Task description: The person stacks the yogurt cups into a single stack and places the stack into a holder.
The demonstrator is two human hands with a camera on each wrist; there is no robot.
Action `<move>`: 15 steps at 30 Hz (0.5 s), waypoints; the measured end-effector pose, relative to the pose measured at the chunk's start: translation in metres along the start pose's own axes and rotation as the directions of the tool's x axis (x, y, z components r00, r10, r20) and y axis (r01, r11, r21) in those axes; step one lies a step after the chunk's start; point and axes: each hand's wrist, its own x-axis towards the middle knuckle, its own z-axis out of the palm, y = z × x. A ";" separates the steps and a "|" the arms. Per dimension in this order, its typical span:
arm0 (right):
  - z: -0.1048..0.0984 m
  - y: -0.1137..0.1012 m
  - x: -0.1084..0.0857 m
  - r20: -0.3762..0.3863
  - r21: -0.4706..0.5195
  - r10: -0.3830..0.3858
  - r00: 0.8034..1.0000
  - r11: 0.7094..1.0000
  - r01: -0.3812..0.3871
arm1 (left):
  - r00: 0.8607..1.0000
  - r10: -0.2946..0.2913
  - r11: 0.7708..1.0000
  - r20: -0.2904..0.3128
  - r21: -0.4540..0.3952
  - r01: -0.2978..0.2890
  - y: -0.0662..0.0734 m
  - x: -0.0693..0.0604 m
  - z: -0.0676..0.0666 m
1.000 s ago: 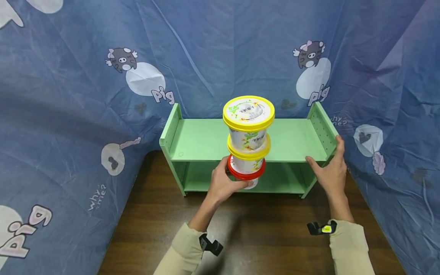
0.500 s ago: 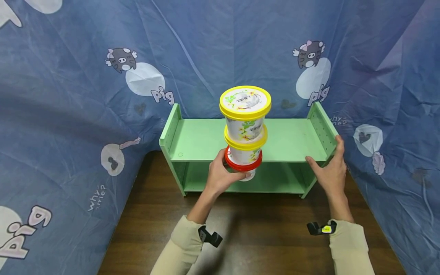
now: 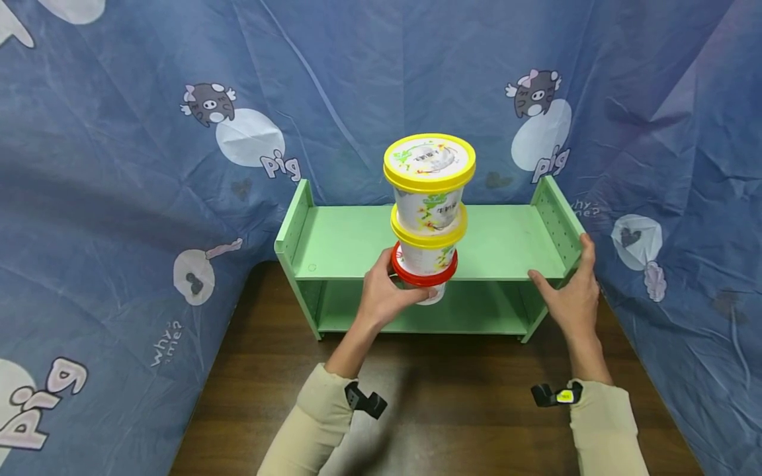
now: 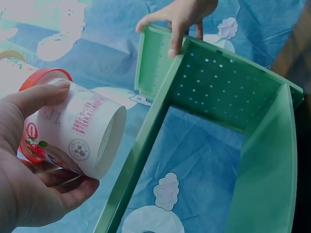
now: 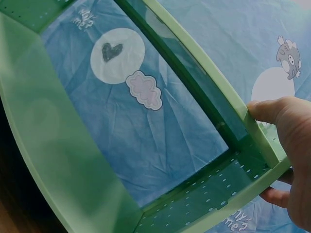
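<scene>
Three stacked paper tubs stand upright one on another: a yellow-lidded tub (image 3: 430, 205) on top, a second yellow-lidded tub (image 3: 425, 256) under it, and a red-lidded tub (image 3: 433, 293) at the bottom. My left hand (image 3: 387, 294) grips the red-lidded tub from the left, its thumb across the near side. In the left wrist view this tub (image 4: 80, 124) shows strawberry print and hangs apart from the green shelf (image 4: 146, 141). At the shelf's right front corner my right hand (image 3: 574, 297) holds on, thumb (image 5: 265, 111) against the top board's edge, other fingers round the side panel.
The low two-level shelf (image 3: 345, 241) has raised, perforated side panels and stands on a dark wooden floor (image 3: 452, 403). Blue cloth (image 3: 369, 99) with pig prints hangs behind it and along both sides.
My left hand has carried the stacked tubs upward in the head view, with a slight sway left and back right. My right hand stays in place on the shelf.
</scene>
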 end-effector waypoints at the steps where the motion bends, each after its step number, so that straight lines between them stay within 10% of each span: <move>1: 0.000 0.000 0.000 0.001 -0.002 0.002 1.000 1.000 -0.002 | 1.000 -0.002 1.000 0.000 0.001 0.002 0.001 0.001 0.000; 15: 0.000 0.000 0.000 -0.001 -0.012 -0.001 1.000 1.000 0.001 | 1.000 0.009 1.000 -0.007 -0.001 -0.009 0.003 0.020 0.000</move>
